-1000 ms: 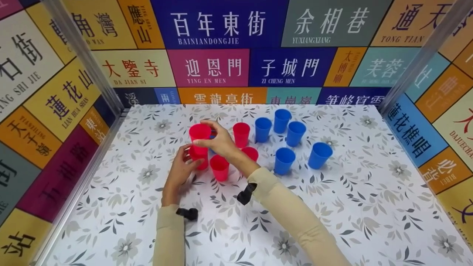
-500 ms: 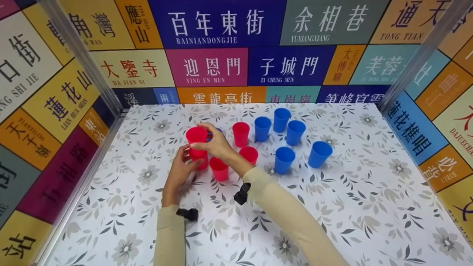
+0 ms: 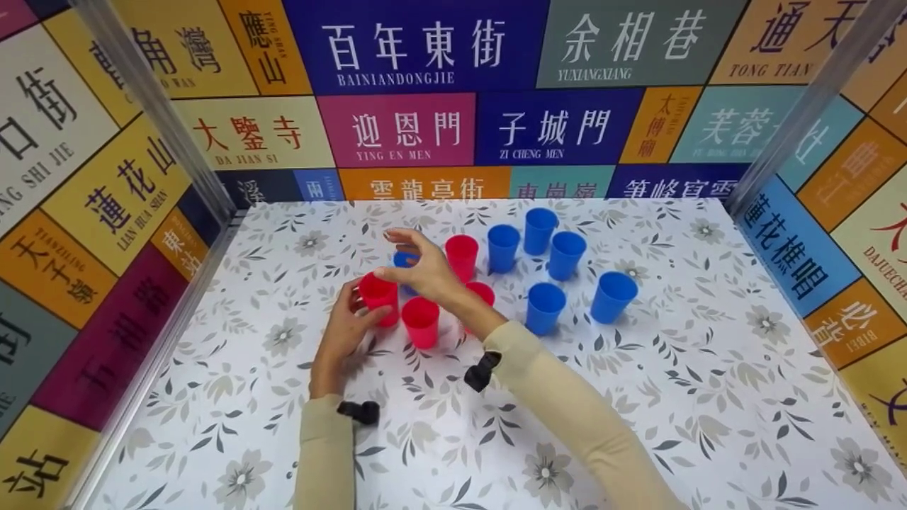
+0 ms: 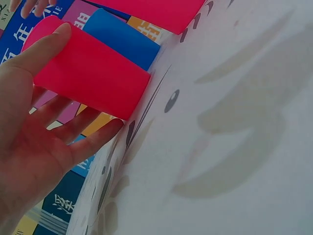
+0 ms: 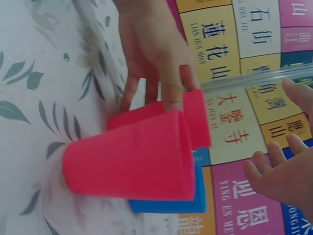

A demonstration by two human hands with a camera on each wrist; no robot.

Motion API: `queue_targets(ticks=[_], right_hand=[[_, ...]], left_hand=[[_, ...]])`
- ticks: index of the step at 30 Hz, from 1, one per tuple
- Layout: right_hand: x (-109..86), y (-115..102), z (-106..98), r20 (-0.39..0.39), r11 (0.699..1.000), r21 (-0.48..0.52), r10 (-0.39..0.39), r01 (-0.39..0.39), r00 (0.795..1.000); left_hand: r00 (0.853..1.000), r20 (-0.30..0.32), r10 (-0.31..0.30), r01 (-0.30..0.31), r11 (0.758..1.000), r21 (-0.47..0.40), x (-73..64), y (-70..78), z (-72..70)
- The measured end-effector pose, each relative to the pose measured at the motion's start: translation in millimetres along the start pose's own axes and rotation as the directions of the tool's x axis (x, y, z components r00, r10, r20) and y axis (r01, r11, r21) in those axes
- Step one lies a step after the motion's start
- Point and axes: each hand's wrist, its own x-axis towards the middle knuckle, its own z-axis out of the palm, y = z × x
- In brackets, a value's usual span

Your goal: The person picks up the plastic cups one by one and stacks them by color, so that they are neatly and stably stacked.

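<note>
At the left of the cup group, my left hand [image 3: 347, 319] holds a red cup [image 3: 380, 299] that stands upright on the table. Its thumb [image 4: 51, 41] presses the cup's near side while the other fingers lie around the far side. My right hand [image 3: 425, 273] hovers just above and right of that cup, fingers spread, with nothing in its grasp. Behind the held cup stands a blue cup [image 4: 122, 39], partly hidden by the right hand. A second red cup [image 3: 421, 322] stands close to the right of the held one.
Two more red cups, one farther back [image 3: 462, 256] and one partly behind the right wrist [image 3: 482, 299], stand nearby. Several blue cups [image 3: 545, 308] are spread to the right on the floral-patterned table [image 3: 673, 425]. Colourful sign-printed walls [image 3: 397, 127] surround it.
The upper red cup went down into the red cup in my left hand, and now a single rim shows. My right hand let go and rose slightly to the right. The left hand stayed put.
</note>
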Motion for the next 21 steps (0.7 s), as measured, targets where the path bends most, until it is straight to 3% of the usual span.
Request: queue_targets(ticks=[8, 14, 21], right_hand=[[-19.8, -24, -26, -0.028, 0.99, -0.047, -0.135, 0.134, 0.99], [-39.0, -41, -43, -0.065, 0.972, -0.029, -0.237, 0.235, 0.969], [-56.5, -47, -56, -0.12, 0.955, -0.115, -0.288, 0.275, 0.95]], left_hand=[[1.0, -0.008, -0.002, 0.002, 1.0, 0.015, -1.5, 1.1, -0.3], [1.0, -0.002, -0.01, 0.01, 1.0, 0.023, -2.8, 2.5, -0.4], [0.999, 0.004, -0.035, 0.035, 0.999, 0.033, -0.8, 3.4, 0.3]])
